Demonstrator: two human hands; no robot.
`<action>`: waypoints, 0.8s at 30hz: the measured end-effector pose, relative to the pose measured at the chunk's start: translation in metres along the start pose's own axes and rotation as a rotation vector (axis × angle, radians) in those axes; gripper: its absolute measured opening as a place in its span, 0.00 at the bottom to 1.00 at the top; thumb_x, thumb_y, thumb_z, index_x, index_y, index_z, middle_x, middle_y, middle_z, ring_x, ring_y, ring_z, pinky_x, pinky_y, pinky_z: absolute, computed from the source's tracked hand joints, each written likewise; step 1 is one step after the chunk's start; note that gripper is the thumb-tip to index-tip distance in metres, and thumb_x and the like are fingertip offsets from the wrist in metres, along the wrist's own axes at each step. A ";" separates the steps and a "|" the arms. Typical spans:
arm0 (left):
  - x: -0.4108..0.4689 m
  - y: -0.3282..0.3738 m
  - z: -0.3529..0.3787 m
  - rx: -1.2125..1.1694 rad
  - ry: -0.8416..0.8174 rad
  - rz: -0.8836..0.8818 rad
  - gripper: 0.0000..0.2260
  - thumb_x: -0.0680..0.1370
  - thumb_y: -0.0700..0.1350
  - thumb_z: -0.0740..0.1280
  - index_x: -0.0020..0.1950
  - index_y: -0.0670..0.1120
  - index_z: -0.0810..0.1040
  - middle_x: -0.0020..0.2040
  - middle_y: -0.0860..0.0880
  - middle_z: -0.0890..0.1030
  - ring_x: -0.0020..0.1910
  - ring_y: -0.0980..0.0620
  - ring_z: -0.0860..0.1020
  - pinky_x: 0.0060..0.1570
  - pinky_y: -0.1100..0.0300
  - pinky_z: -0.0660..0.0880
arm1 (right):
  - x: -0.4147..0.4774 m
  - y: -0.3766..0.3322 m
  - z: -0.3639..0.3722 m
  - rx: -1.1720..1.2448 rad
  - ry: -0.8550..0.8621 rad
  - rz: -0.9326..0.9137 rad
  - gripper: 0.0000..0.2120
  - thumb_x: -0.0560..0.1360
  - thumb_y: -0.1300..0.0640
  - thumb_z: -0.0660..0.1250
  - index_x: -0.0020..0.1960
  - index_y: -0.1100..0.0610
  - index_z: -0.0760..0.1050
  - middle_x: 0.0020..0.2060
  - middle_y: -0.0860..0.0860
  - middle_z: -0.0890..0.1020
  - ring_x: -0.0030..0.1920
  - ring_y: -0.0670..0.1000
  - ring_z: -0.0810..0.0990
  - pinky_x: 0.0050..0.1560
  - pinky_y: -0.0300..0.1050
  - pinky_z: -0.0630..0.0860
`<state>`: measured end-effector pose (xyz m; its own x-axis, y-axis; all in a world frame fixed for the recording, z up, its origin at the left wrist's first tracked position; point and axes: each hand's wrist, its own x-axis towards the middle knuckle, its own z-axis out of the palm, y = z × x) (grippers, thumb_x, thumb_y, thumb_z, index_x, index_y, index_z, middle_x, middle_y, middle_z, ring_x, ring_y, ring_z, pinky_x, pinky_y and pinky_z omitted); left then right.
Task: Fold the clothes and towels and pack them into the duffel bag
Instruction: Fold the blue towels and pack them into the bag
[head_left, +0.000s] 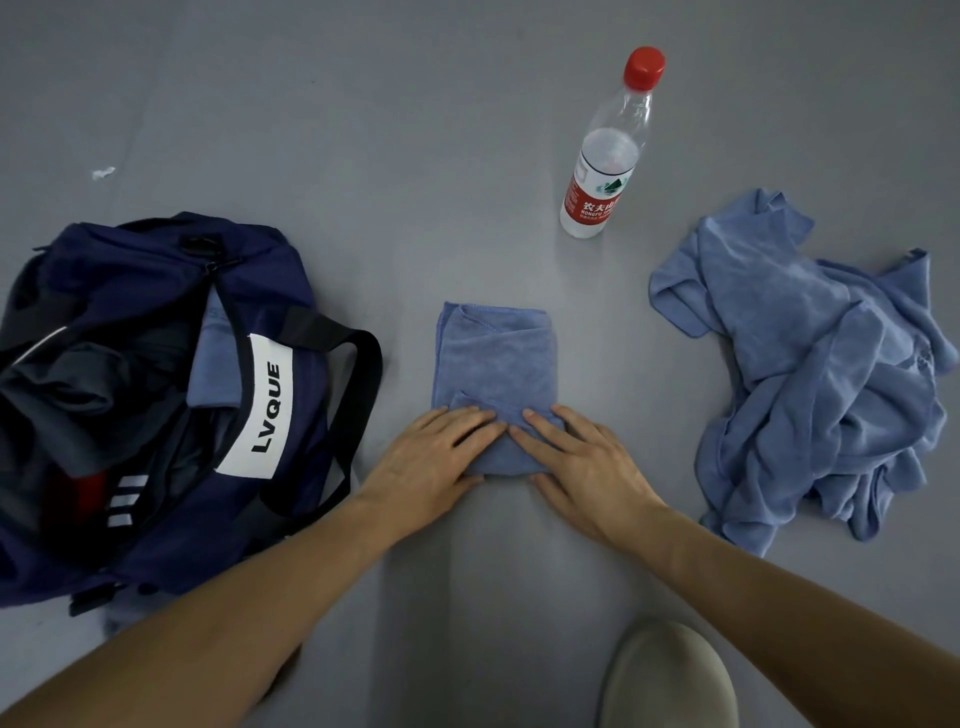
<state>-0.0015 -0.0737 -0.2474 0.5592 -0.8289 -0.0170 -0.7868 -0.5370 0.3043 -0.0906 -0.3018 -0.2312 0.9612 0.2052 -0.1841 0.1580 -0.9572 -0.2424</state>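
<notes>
A folded blue towel (496, 364) lies flat on the grey floor in the middle. My left hand (431, 462) and my right hand (579, 462) both press its near edge with straight fingers, fingertips almost meeting. To the left stands an open navy duffel bag (291, 447) with a white LVQUE label; dark clothes (67, 395) and a folded blue towel (213, 358) lie inside it. At the right sits a crumpled heap of blue towels (826, 374).
An upright clear water bottle (605, 156) with a red cap stands behind the towel, between it and the heap. A beige shoe (670, 675) shows at the bottom edge. A small white scrap (103, 173) lies on the floor at the far left.
</notes>
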 end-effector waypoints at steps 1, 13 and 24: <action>0.002 0.001 -0.003 -0.049 0.019 -0.019 0.26 0.74 0.48 0.72 0.71 0.47 0.72 0.68 0.47 0.78 0.66 0.47 0.76 0.68 0.52 0.71 | 0.001 -0.001 -0.004 0.039 -0.013 0.018 0.27 0.75 0.46 0.56 0.73 0.49 0.72 0.71 0.50 0.75 0.68 0.61 0.74 0.58 0.58 0.78; 0.023 0.009 -0.030 -0.524 -0.120 -0.481 0.06 0.79 0.55 0.66 0.47 0.55 0.75 0.40 0.55 0.80 0.39 0.55 0.78 0.44 0.53 0.77 | 0.011 0.001 -0.030 0.178 -0.046 0.200 0.16 0.80 0.43 0.62 0.59 0.54 0.73 0.40 0.55 0.80 0.43 0.58 0.78 0.41 0.46 0.70; 0.001 0.012 -0.001 0.019 0.268 -0.131 0.12 0.78 0.55 0.67 0.51 0.48 0.82 0.52 0.51 0.80 0.54 0.47 0.77 0.54 0.50 0.75 | -0.002 -0.019 -0.004 -0.100 0.168 -0.093 0.17 0.74 0.51 0.65 0.60 0.55 0.78 0.54 0.53 0.79 0.57 0.58 0.78 0.60 0.53 0.74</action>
<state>-0.0103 -0.0812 -0.2426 0.7034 -0.6829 0.1974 -0.7067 -0.6416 0.2982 -0.0947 -0.2845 -0.2220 0.9642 0.2651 -0.0018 0.2617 -0.9529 -0.1532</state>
